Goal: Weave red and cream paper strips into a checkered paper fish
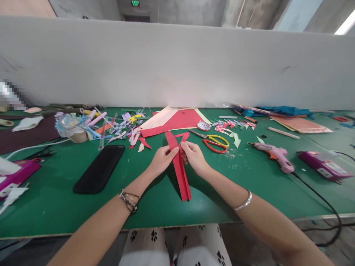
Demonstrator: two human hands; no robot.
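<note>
Between my two hands is a long red paper strip, creased lengthwise, its lower end pointing toward me. My left hand pinches its left edge, thumb on top. On the other side, my right hand grips the strip's right side near a narrow folded red piece. Scissors with one red and one yellow handle lie just beyond my right hand. Behind the strip rest larger red paper sheets on pale ones, with a small round container beside them. My fingertips under the paper are partly hidden.
On the green table lie a black phone-like slab, paper scraps, a pink glue gun with its cable, and purple power strips at both sides. A white partition stands behind.
</note>
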